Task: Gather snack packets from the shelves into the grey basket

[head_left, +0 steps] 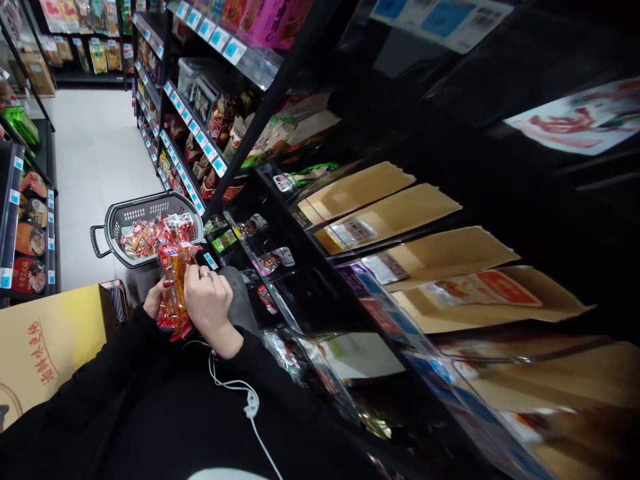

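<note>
Both my hands hold a bundle of red and orange snack packets (pixel 174 287) in front of my chest. My right hand (pixel 210 303), with a ring on one finger, is wrapped round the bundle's right side. My left hand (pixel 154 298) grips its left side, and only part of that hand shows behind the packets. Just beyond the bundle stands a grey shopping basket (pixel 150 208) with more red packets (pixel 150 237) inside.
Black store shelves (pixel 280 200) run along my right, with open brown cardboard display boxes (pixel 390 213) and blue price tags. A yellow carton (pixel 45 347) sits at my left. A white earphone cable (pixel 240 393) hangs over my black sleeve. The tiled aisle (pixel 95 153) stretches ahead.
</note>
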The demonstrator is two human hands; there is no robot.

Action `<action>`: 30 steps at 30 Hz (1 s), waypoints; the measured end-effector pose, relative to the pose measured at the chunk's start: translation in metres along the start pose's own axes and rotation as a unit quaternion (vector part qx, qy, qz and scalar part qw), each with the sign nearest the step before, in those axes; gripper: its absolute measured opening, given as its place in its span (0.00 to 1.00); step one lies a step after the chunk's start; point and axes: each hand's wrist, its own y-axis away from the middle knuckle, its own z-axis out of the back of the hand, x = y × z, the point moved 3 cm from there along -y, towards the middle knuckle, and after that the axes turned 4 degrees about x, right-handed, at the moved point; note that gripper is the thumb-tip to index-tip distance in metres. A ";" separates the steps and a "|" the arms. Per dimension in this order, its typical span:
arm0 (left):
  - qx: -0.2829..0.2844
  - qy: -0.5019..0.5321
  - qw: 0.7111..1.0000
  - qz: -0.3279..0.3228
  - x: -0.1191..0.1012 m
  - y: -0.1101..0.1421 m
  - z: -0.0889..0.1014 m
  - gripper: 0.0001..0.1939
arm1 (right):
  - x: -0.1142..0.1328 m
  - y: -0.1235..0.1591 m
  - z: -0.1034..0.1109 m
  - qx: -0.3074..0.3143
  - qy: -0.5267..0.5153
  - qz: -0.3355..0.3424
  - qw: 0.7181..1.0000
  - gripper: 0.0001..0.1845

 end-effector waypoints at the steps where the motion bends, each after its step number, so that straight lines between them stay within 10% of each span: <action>1: -0.003 0.005 1.000 0.004 0.001 0.000 0.000 0.28 | 0.001 0.000 0.002 -0.014 0.011 0.007 1.000 0.15; 8: -0.002 0.022 1.000 -0.002 0.000 0.001 -0.003 0.29 | -0.002 0.000 0.008 -0.051 0.017 0.046 0.997 0.17; 16: 0.017 0.067 0.997 0.019 0.004 -0.001 0.002 0.22 | -0.016 0.003 0.001 0.062 -0.115 -0.002 0.991 0.21; 21: 0.008 0.084 0.996 0.036 0.006 -0.004 0.015 0.21 | -0.023 0.009 0.007 -0.035 -0.129 0.055 0.990 0.16; 30: -0.002 0.085 0.996 0.012 0.007 -0.003 0.021 0.14 | -0.038 0.022 0.027 -0.205 -0.299 0.219 0.906 0.10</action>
